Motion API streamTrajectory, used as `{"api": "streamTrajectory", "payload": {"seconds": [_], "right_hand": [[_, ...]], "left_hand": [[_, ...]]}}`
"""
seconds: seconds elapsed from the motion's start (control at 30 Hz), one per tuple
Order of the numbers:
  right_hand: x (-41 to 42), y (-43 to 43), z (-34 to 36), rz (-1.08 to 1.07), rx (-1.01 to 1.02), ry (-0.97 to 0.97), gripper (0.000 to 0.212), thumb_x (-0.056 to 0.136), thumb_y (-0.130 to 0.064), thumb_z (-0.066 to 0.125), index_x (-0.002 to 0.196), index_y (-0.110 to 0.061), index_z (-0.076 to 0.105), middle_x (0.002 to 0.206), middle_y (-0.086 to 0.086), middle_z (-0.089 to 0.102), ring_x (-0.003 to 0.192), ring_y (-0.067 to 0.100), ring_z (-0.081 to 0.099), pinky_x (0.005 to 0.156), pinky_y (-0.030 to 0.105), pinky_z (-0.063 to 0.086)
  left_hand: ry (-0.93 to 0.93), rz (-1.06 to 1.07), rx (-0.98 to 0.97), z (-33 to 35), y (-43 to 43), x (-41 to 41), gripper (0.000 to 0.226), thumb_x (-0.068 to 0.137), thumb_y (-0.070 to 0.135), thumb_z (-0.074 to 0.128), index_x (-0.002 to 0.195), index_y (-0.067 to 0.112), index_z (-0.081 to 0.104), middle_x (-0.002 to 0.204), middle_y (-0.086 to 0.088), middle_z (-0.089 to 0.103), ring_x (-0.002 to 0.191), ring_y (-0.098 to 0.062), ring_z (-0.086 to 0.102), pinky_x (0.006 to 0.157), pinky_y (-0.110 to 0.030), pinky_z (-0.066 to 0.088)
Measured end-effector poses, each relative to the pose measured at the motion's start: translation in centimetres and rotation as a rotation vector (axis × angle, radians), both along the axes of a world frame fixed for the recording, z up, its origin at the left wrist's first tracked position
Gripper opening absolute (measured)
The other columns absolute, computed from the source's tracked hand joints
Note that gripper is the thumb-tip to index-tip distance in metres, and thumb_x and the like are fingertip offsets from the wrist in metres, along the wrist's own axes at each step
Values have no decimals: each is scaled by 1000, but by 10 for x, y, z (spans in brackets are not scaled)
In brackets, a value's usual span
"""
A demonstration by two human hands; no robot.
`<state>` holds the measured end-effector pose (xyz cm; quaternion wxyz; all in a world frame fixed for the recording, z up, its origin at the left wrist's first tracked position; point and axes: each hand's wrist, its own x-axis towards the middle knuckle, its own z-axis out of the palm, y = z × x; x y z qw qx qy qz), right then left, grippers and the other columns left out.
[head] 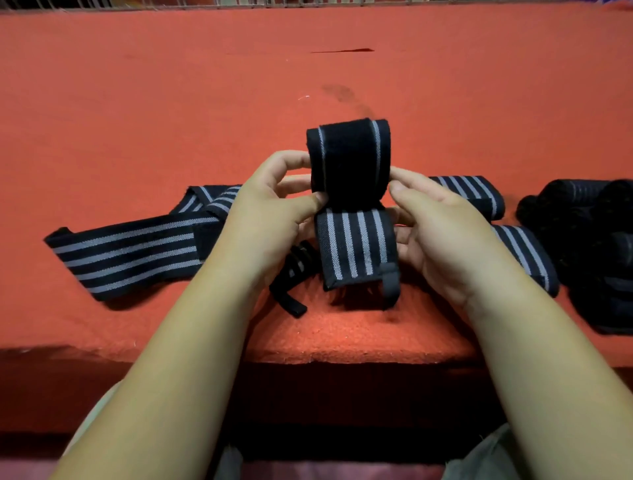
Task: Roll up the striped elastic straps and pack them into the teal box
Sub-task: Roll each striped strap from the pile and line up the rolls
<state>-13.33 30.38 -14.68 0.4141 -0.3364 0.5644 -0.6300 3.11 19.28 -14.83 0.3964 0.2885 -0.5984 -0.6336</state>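
Both hands hold one black strap with grey stripes (352,192) above the red table (171,102), near its front edge. My left hand (270,219) pinches its left side with thumb and fingers. My right hand (435,222) grips its right side. The strap's upper part stands up as a dark fold, and its striped end hangs down toward me with a small loop (392,287). Another striped strap (130,253) lies unrolled on the table to the left. Two more strap pieces (479,195) (527,257) lie behind my right hand. No teal box is in view.
A dark pile of rolled straps (596,240) sits at the right edge of the table. A short black strap end (291,274) lies under my left hand. The table's front edge (342,356) runs just below my wrists. A wire fence (308,4) lines the far edge.
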Motion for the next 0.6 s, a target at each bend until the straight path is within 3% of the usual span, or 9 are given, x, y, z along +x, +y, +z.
{"api": "streamTrajectory", "payload": {"seconds": [0.1, 0.2, 0.27, 0.4, 0.47, 0.53, 0.6], "right_hand": [[-2, 2, 4, 37, 64, -36, 45, 107, -63, 49, 131, -34, 75, 92, 9, 80, 93, 33, 80, 82, 48, 65], [-5, 4, 4, 78, 76, -42, 65, 99, -80, 45, 131, -32, 75, 110, 22, 79, 100, 36, 80, 88, 53, 64], [-5, 3, 3, 68, 64, -40, 60, 99, -76, 52, 131, -30, 73, 114, 23, 79, 104, 37, 79, 95, 57, 63], [-6, -2, -2, -46, -9, -40, 33, 105, -42, 61, 129, -24, 74, 120, 18, 78, 117, 39, 74, 107, 67, 53], [-6, -3, -4, -88, -50, -42, 30, 101, -31, 64, 128, -23, 75, 120, 13, 79, 118, 33, 75, 110, 63, 53], [-6, -3, -7, -107, -58, -10, 33, 93, -33, 68, 124, -28, 77, 123, 23, 75, 121, 41, 71, 112, 66, 50], [-6, -4, -10, -102, -54, 33, 40, 88, -33, 70, 127, -28, 76, 126, 30, 71, 123, 47, 67, 112, 67, 48]], "left_hand": [[-21, 58, -24, -3, 2, -1, 35, 93, -10, 73, 119, 14, 75, 128, -8, 75, 99, -27, 82, 84, -40, 67], [-44, 76, -27, -3, 1, -2, 36, 93, -14, 67, 112, 14, 80, 129, -5, 76, 104, -25, 81, 86, -37, 66], [-19, 55, 5, -1, 2, -4, 41, 95, -15, 59, 111, 15, 82, 127, -7, 78, 107, -24, 79, 90, -36, 63], [75, 55, 167, 7, 6, -9, 35, 105, -3, 50, 126, 11, 75, 125, -11, 78, 101, -28, 80, 89, -35, 64], [90, 42, 217, 10, 9, -10, 27, 113, 13, 51, 128, 5, 72, 121, -12, 80, 105, -33, 80, 89, -37, 65], [24, -27, 221, 12, 11, -9, 35, 115, 32, 53, 127, 7, 73, 117, -11, 81, 104, -31, 80, 91, -37, 65], [-94, -118, 157, 12, 13, -6, 35, 113, 38, 55, 132, 15, 74, 120, -9, 81, 109, -33, 79, 102, -44, 62]]}}
